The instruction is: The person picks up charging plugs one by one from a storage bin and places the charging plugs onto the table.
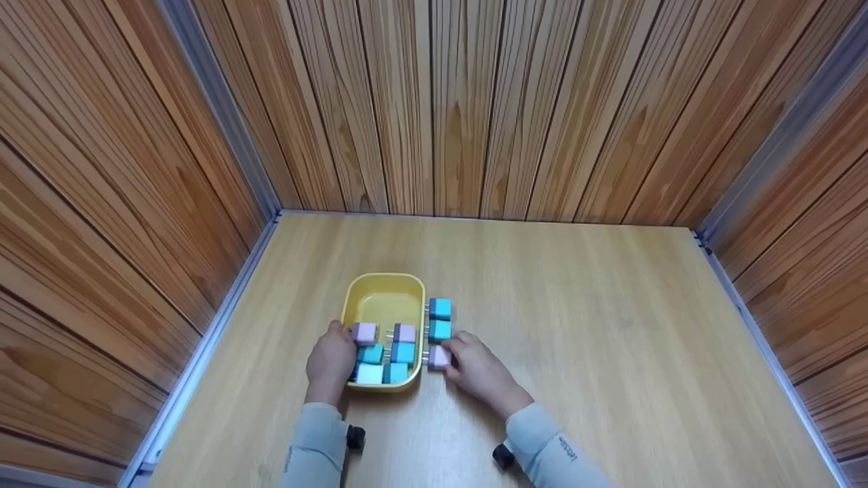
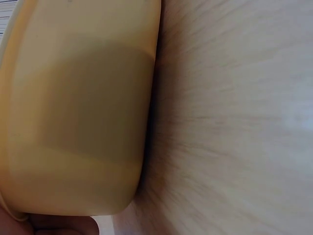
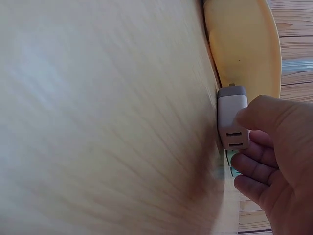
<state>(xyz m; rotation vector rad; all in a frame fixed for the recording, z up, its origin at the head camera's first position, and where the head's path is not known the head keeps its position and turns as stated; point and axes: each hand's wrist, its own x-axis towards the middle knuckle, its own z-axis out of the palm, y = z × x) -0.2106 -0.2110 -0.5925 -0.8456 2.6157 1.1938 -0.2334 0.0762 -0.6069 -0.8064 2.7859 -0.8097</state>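
Note:
My right hand [image 1: 480, 371] pinches a lilac USB charger [image 1: 439, 358] on the table, right beside a yellow bin [image 1: 352, 288]. In the right wrist view the thumb lies on this charger [image 3: 232, 115], whose two USB ports face away from the bin. Just beyond it, in a column along the bin's right wall, lie a teal charger [image 1: 439, 331] and a blue charger [image 1: 440, 309]. Several lilac and blue chargers [image 1: 402, 352] sit in the near half of the bin. My left hand [image 1: 331, 360] grips the bin's left rim; its fingertips [image 2: 73, 224] show at the wall's end.
The wooden table [image 1: 576, 325] has plank-patterned panels [image 1: 468, 108] behind it and at both sides. Metal rails [image 1: 224, 305] run along its left and right edges. A dark wrist device [image 1: 355, 438] sits at each sleeve.

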